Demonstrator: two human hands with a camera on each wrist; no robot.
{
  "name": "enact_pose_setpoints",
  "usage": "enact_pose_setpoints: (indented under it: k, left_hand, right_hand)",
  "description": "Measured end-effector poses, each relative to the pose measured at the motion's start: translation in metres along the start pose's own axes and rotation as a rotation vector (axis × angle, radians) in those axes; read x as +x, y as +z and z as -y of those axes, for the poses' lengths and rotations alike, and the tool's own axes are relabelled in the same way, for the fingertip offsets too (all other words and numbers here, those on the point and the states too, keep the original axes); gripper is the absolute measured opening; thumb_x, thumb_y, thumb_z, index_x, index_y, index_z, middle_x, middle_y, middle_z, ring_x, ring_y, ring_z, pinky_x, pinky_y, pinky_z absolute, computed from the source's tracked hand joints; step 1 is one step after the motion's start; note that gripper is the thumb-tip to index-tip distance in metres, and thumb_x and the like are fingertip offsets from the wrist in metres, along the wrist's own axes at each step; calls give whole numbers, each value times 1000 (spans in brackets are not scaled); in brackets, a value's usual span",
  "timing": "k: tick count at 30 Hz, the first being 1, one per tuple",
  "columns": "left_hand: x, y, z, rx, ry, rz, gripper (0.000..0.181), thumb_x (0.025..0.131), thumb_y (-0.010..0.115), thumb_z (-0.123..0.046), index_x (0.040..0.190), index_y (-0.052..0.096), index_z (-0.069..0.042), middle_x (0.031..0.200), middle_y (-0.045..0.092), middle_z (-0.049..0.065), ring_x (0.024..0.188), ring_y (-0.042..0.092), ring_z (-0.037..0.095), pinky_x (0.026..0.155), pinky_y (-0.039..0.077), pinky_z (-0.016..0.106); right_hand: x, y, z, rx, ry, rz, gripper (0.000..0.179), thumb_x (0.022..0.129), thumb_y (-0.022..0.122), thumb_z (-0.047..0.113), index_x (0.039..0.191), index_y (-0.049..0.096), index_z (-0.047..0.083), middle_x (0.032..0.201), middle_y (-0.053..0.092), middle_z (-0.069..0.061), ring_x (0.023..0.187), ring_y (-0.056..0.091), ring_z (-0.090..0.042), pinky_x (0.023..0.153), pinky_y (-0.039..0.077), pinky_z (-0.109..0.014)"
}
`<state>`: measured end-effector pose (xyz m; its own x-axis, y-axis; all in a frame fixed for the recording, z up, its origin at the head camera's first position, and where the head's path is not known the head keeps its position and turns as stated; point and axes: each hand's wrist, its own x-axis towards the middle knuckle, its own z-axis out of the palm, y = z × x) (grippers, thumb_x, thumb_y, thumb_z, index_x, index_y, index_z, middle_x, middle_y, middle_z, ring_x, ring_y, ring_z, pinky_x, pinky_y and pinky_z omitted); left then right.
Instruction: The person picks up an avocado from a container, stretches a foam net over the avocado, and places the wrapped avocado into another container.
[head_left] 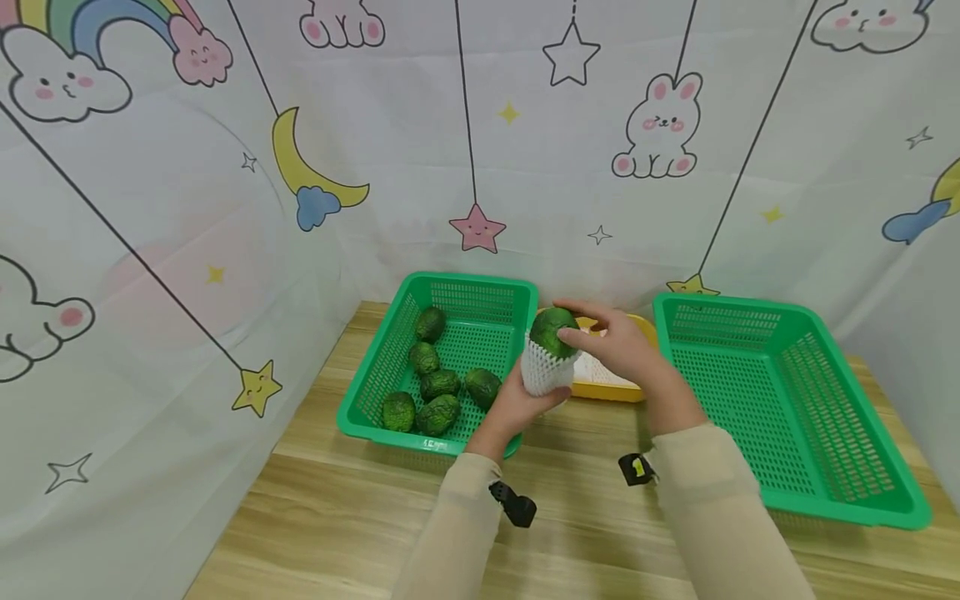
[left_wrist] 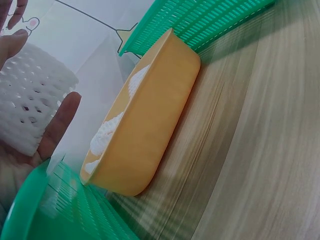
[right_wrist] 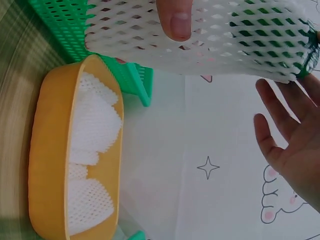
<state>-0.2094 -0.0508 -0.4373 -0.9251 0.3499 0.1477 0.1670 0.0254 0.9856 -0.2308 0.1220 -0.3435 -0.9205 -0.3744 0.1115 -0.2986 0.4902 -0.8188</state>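
Head view: the left hand point(head_left: 517, 404) grips a white foam sleeve point(head_left: 546, 377) from below; the right hand point(head_left: 618, 343) pinches the exposed upper end of an avocado point(head_left: 551, 329) between thumb and fingers. The avocado is partly inside the sleeve, held above the table. Six bare avocados point(head_left: 439, 385) lie in the left green basket point(head_left: 480, 333); the right green basket point(head_left: 750, 400) stands opposite.

Left wrist view: the left thumb lies against the sleeve; the avocado is out of frame.

Right wrist view: mesh covers the avocado's lower part. Spare sleeves point(right_wrist: 92, 120) lie in the yellow tray point(right_wrist: 50, 150). Step in hand, apparently: sleeving the avocado. The next move likely calls for steady left-hand support while the right pushes straight down
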Motion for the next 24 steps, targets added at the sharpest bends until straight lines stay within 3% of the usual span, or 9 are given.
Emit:
enact_pose_setpoints:
  k: [5, 11, 18, 21, 24]
  left_hand:
    - [0, 0, 0, -4, 22, 9, 68, 84, 67, -6, 140, 30, -10, 123, 46, 10, 106, 50, 21, 87, 44, 35]
    - [1, 1, 2, -31, 21, 7, 66, 83, 68, -6, 139, 32, -10, 122, 46, 9, 107, 50, 23, 88, 44, 37]
    - [10, 1, 28, -29, 83, -1, 68, 83, 70, -13, 140, 32, -20, 123, 46, 4, 106, 50, 18, 86, 45, 34]
    - [12, 1, 31, -18, 90, -7, 74, 83, 70, -14, 142, 27, -23, 125, 44, 4, 106, 50, 18, 87, 46, 33]
    - [11, 2, 31, -27, 75, -18, 78, 82, 72, -14, 142, 25, -25, 125, 45, 3, 106, 51, 19, 86, 46, 35]
  right_hand:
    - [2, 3, -3, 6, -58, -45, 47, 87, 66, 31, 127, 53, 12, 127, 50, -8, 117, 41, -27, 96, 30, -46]
    - [1, 7, -11, 55, -63, -11, 39, 87, 67, 27, 120, 54, 12, 124, 50, -7, 119, 39, -27, 98, 29, -49]
    - [-2, 11, -17, 84, -88, 39, 45, 83, 71, 23, 122, 53, 11, 132, 45, -9, 124, 35, -32, 97, 27, -54]
    - [-2, 13, -17, 72, -78, 70, 56, 78, 76, 22, 124, 48, 8, 130, 44, -11, 120, 39, -34, 96, 32, -53]
    - [-2, 14, -15, 67, -15, 41, 61, 76, 78, 26, 124, 47, 8, 122, 48, -11, 109, 47, -32, 89, 42, -47]
